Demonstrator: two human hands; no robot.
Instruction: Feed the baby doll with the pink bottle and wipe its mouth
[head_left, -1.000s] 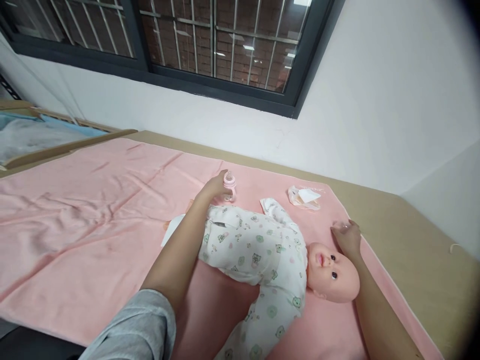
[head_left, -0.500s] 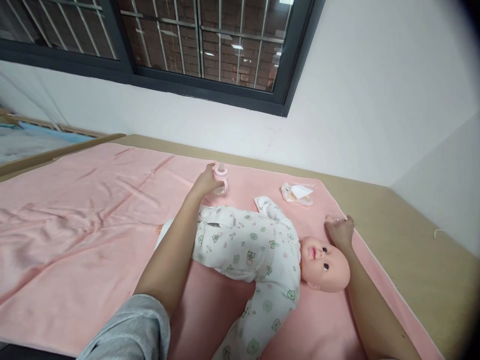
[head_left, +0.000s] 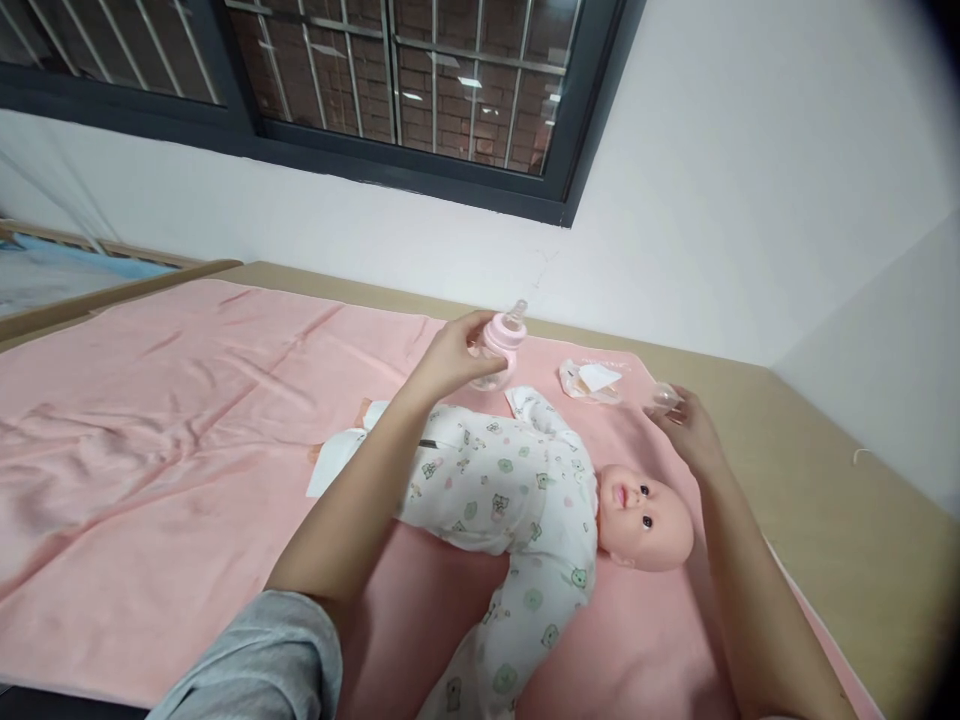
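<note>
My left hand (head_left: pixel 459 357) is closed around a small pink baby bottle (head_left: pixel 504 340) with a clear teat pointing up. It holds the bottle above the far edge of the pink blanket. My right hand (head_left: pixel 691 428), beyond the doll's head, is closed on a clear dome-shaped bottle cap (head_left: pixel 664 397). Between the two hands and nearer to me lies a baby doll (head_left: pixel 517 490) on its back, in a white printed outfit. Its head is to the right, and my left forearm crosses over its legs.
A crumpled clear plastic packet (head_left: pixel 592 380) with a white piece in it lies on the pink blanket (head_left: pixel 187 420) near the wall. The blanket covers a wooden surface (head_left: pixel 825 480). A barred window (head_left: pixel 405 90) is set in the white wall behind.
My left hand has lifted the bottle and moved it to the right. My right hand has risen off the blanket with the clear cap, which now shows plainly.
</note>
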